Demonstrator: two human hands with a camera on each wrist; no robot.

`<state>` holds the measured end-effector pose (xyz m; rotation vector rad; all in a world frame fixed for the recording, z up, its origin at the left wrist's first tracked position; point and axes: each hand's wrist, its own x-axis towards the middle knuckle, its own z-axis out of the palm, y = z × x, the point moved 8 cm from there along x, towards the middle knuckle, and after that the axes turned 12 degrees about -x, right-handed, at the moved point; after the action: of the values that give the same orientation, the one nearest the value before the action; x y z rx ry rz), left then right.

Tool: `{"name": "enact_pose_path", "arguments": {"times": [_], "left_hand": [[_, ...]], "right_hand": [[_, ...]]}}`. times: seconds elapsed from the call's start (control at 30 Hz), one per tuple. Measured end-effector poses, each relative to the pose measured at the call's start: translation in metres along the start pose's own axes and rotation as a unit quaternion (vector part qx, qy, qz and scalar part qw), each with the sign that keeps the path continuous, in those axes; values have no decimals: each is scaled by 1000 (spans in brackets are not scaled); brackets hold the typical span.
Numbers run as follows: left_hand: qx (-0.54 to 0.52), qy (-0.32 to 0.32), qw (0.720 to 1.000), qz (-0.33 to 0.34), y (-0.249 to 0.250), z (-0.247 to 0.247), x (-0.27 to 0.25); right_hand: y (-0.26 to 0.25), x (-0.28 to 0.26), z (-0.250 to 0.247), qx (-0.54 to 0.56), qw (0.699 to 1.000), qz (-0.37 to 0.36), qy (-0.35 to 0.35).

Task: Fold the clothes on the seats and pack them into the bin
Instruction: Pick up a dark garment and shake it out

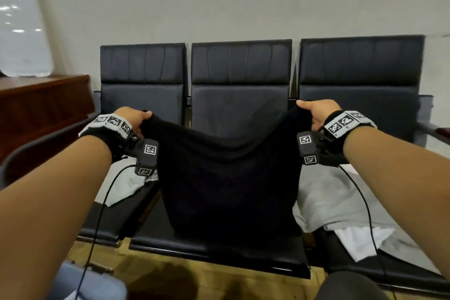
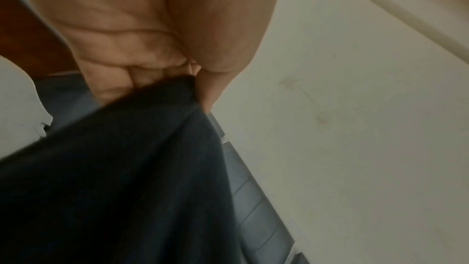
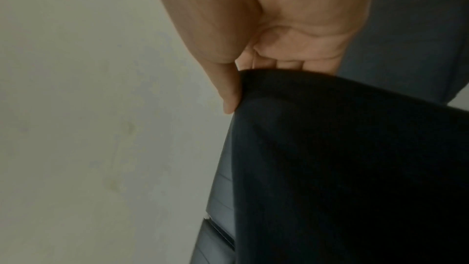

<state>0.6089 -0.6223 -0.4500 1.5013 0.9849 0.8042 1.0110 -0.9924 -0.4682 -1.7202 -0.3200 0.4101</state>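
Low in the frame, a black garment [image 1: 229, 190] hangs over the middle seat [image 1: 214, 248]. The left hand [image 1: 131, 118] and right hand [image 1: 316, 114] each pinch a top corner. Best to keep the corners level and lower it flat onto the bench before folding. Grey clothes [image 1: 328, 197] lie right; the bin [image 1: 97, 285] sits lower left. Beyond, a pale wall [image 1: 243, 2].

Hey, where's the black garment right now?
In the head view the black garment hangs over the middle seat, its top corners pinched by the left hand and right hand, between grey clothes on the side seats.
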Motion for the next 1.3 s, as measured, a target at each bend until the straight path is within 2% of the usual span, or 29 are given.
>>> {"name": "enact_pose_path", "arguments": {"times": [0.1,0.17,0.2,0.27,0.33,0.37,0.43,0.5,0.6,0.67,0.77,0.8,0.87,0.9,1.03,1.07,1.1,1.17,1.23,1.3], "left_hand": [[-10,17,1000,23,14,-10,8],[-33,22,997,66,26,-16,25],[-31,21,995,96,40,-15,13],[-42,7,990,135,58,-12,9],[-31,-45,989,141,75,4,-21],[-6,-66,987,144,80,10,-26],[139,-80,974,158,85,16,-31],[278,-50,944,170,86,14,-26],[408,-31,899,158,74,14,-21],[449,-31,881,145,61,15,-11],[471,-33,871,132,41,20,3],[475,-36,870,126,35,24,6],[470,-36,874,116,25,33,17],[468,-37,876,112,19,39,24],[440,-32,892,98,2,64,58],[421,-35,901,101,0,71,64],[415,-37,902,110,-2,77,74],[408,-33,901,144,6,89,86],[303,3,940,154,24,91,97],[197,42,961,188,52,87,104]], "right_hand": [[2,16,-19,-29,999,-22,21],[-11,11,-29,-94,993,-43,53],[-15,12,-32,-102,992,-49,62],[-28,-3,-32,-121,987,-78,66],[-35,-5,-35,-81,988,-98,87],[-41,-12,-34,-81,986,-112,90],[-43,-2,-28,-112,985,-121,55],[-42,-1,-18,-186,976,-113,4],[-47,-12,-7,-306,945,-115,4],[-48,-20,-1,-361,925,-121,21],[-37,-7,7,-389,916,-86,39],[-34,-1,10,-414,905,-78,53],[-25,10,20,-479,873,-66,60],[-20,19,26,-482,872,-53,59],[8,59,66,-346,938,-9,-10],[5,69,75,-338,941,-29,-9],[1,79,84,-399,915,-60,-1],[-19,89,98,-397,907,-140,13],[-37,97,102,-239,959,-148,42],[-59,103,97,-174,958,-190,123]]}}
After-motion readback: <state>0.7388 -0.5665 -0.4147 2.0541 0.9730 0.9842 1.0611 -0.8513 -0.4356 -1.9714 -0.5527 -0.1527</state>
